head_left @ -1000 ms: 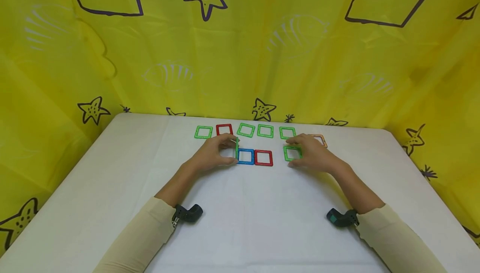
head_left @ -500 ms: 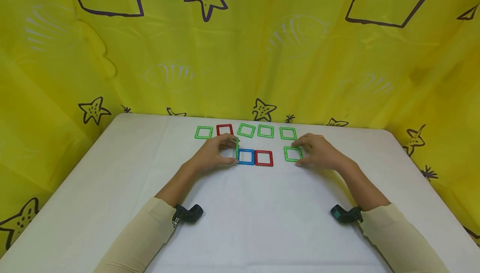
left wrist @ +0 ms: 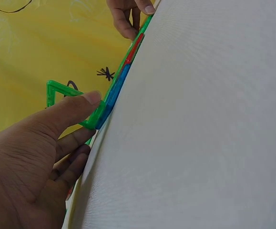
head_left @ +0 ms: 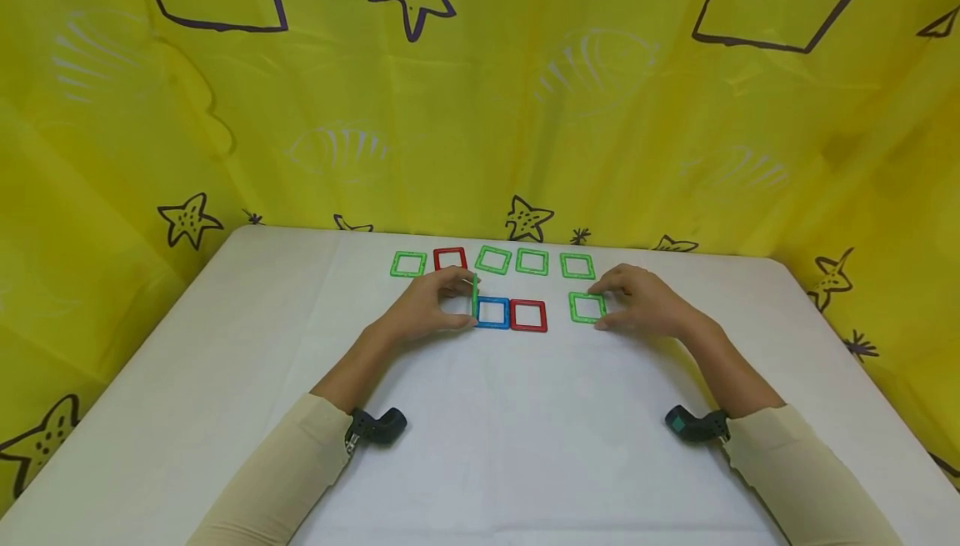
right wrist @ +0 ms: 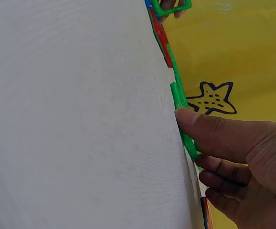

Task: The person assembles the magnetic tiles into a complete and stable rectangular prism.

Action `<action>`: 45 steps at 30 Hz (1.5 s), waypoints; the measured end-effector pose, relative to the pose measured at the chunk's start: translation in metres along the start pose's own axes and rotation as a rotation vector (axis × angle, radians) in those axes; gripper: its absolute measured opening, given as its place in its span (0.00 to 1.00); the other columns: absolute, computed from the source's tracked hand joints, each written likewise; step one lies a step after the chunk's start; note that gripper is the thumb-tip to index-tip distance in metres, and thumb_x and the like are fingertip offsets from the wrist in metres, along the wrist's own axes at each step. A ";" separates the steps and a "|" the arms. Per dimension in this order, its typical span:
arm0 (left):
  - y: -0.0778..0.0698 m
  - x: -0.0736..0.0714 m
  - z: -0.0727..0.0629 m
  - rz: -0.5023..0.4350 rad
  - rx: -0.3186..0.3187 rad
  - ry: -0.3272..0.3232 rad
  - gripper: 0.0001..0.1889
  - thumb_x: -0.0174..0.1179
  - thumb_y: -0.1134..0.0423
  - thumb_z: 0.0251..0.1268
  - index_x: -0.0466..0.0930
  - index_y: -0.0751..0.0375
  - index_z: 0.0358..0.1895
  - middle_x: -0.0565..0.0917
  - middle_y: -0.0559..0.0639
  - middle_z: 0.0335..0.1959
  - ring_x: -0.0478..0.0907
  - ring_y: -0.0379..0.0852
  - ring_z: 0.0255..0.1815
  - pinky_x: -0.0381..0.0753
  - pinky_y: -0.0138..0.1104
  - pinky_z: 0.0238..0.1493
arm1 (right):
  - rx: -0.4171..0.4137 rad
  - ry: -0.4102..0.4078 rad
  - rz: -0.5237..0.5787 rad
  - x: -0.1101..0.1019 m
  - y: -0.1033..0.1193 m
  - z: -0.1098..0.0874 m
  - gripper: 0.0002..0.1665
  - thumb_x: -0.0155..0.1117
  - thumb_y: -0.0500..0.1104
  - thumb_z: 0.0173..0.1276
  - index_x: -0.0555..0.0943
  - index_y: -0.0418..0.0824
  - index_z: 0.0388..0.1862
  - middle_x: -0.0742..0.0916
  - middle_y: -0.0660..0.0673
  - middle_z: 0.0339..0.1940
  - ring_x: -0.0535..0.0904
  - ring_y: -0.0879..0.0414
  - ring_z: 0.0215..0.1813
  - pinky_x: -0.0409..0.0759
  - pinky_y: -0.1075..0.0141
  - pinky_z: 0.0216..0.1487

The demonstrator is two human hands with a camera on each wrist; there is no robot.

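Note:
My left hand (head_left: 431,303) pinches an upright green square magnetic tile (head_left: 475,296), which stands along the left edge of a flat blue tile (head_left: 493,300). In the left wrist view, the thumb lies across that green tile (left wrist: 49,95). Joined to the blue tile on its right is a red tile (head_left: 528,328). Farther right, my right hand (head_left: 645,303) pinches a flat green tile (head_left: 587,295) by its near and far edges, at its right end. In the right wrist view, the thumb rests on that tile's near edge (right wrist: 177,95).
Behind the hands, a row of loose tiles lies on the white table (head_left: 495,446): a green one (head_left: 408,253), a red one (head_left: 450,251) partly covered by my left hand, and several more green ones (head_left: 532,270). An orange edge (right wrist: 208,214) shows below the right hand. A yellow curtain (head_left: 480,112) hangs behind.
My right hand has shifted right, from over the flat green tile to its right end; the tile has stayed nearly in place. An orange tile behind that hand is now hidden. The left hand holds still.

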State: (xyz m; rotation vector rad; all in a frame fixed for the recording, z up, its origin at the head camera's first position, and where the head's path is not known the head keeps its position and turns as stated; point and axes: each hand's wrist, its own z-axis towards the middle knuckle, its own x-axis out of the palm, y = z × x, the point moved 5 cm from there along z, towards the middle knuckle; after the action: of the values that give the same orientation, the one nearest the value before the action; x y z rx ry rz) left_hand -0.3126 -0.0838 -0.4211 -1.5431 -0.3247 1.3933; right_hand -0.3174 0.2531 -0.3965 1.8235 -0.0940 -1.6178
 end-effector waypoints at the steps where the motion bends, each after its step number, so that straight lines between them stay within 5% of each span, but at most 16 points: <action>1: 0.000 0.000 0.000 -0.001 0.001 -0.001 0.32 0.78 0.64 0.59 0.77 0.62 0.67 0.87 0.52 0.55 0.82 0.49 0.59 0.77 0.44 0.68 | -0.002 -0.003 0.000 0.000 0.000 0.000 0.28 0.85 0.43 0.59 0.88 0.35 0.57 0.85 0.36 0.59 0.77 0.38 0.62 0.74 0.40 0.67; 10: 0.000 0.000 0.001 -0.004 0.001 -0.003 0.31 0.78 0.64 0.59 0.78 0.63 0.66 0.87 0.51 0.54 0.82 0.49 0.58 0.76 0.43 0.68 | -0.003 -0.011 0.069 0.000 0.001 0.000 0.30 0.87 0.40 0.56 0.84 0.34 0.56 0.85 0.38 0.56 0.76 0.40 0.61 0.71 0.42 0.69; 19: 0.001 0.001 0.000 0.003 -0.004 0.000 0.32 0.78 0.63 0.60 0.78 0.62 0.67 0.87 0.50 0.54 0.81 0.49 0.58 0.76 0.44 0.68 | -0.027 -0.041 0.163 0.004 0.000 0.001 0.31 0.86 0.35 0.55 0.81 0.32 0.56 0.84 0.43 0.39 0.79 0.49 0.39 0.81 0.68 0.41; 31: 0.001 0.000 0.000 0.001 -0.014 0.004 0.31 0.78 0.63 0.59 0.78 0.61 0.67 0.87 0.50 0.55 0.81 0.49 0.59 0.76 0.44 0.68 | 0.024 -0.084 0.176 0.002 -0.003 0.002 0.18 0.76 0.31 0.66 0.85 0.29 0.53 0.89 0.43 0.41 0.85 0.48 0.44 0.82 0.71 0.46; 45: 0.004 0.000 0.000 0.008 -0.013 -0.007 0.31 0.79 0.63 0.59 0.79 0.60 0.67 0.87 0.49 0.55 0.81 0.49 0.59 0.77 0.44 0.68 | -0.026 -0.063 0.289 0.001 0.004 0.000 0.10 0.73 0.32 0.70 0.85 0.30 0.47 0.89 0.42 0.41 0.84 0.48 0.43 0.83 0.71 0.43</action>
State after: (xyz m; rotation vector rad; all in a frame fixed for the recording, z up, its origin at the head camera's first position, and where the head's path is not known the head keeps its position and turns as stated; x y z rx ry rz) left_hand -0.3141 -0.0855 -0.4241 -1.5516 -0.3330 1.4054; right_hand -0.3156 0.2493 -0.3953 1.6537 -0.3470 -1.4644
